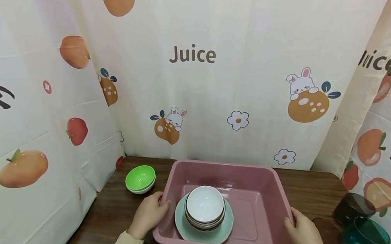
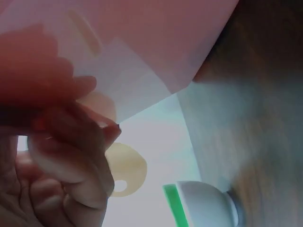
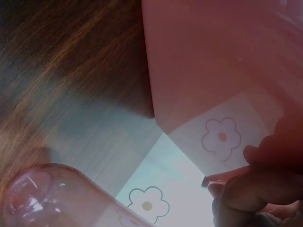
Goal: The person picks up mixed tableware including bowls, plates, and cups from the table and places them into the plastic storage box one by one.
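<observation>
A pink rectangular basin (image 1: 260,220) is at the front middle of the wooden table. My left hand (image 1: 150,215) grips its left rim, thumb over the edge and fingers curled beneath, as the left wrist view shows. On the opposite side my right hand (image 1: 306,232) holds the right rim in the same way, its curled fingers (image 3: 241,194) under the lip. Inside the basin, toward the left, lies a pale green plate (image 1: 203,237). A stack of bowls stands on it, topped by a white bowl (image 1: 205,204). Whether the basin touches the table cannot be told.
Left of the basin sits a green bowl (image 1: 140,177) nested in a white bowl (image 1: 145,189). At the right are a dark see-through cup (image 1: 353,209) and a teal glass cup (image 1: 365,237). Printed curtains (image 1: 219,89) enclose the wooden table (image 1: 103,214) at the back and sides.
</observation>
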`<state>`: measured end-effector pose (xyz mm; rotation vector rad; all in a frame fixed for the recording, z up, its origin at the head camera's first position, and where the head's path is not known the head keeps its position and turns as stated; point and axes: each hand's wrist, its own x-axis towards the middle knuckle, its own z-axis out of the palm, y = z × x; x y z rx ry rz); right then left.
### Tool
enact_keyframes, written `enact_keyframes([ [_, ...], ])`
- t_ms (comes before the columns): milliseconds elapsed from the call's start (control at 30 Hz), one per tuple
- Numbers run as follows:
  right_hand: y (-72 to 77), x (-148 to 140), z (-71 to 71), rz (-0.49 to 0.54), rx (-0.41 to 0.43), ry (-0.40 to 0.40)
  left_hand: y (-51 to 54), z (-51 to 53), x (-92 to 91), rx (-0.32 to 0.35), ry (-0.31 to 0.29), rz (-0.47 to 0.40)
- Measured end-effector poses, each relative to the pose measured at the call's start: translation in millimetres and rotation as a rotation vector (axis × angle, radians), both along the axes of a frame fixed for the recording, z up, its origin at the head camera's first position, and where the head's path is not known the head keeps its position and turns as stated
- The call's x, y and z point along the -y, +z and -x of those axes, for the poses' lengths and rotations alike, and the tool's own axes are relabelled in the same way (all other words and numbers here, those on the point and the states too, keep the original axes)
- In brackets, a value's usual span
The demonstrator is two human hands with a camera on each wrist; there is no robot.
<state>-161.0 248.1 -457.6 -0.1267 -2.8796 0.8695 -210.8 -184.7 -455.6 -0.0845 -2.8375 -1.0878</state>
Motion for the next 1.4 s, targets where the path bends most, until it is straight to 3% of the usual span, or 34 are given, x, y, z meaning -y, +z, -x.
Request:
enact_keyframes([
  [267,0.1,1.2,-1.4,0.005,-0.010,-0.002,11.8,5.4,13.2,0.028,-0.027,0.031],
  [500,0.0,1.6,-1.4,0.007,-0.015,-0.001,30.9,15.3,34.2,-0.003,0.063,-0.002],
  [767,-0.8,2.6,-2.1,-0.004,-0.047,0.007,39.3,34.6,78.1,-0.065,0.190,0.016],
  [933,0.2,2.2,-2.3,-0.004,-0.043,0.002,33.9,49.2,100.5,-0.112,0.249,-0.017],
  [1067,0.4,1.7,-2.3,0.007,-0.033,0.001,28.0,59.0,110.7,-0.085,0.280,0.005],
  [1400,-0.4,1.9,-2.8,0.016,-0.042,0.005,4.6,75.9,121.2,0.130,0.238,0.079],
])
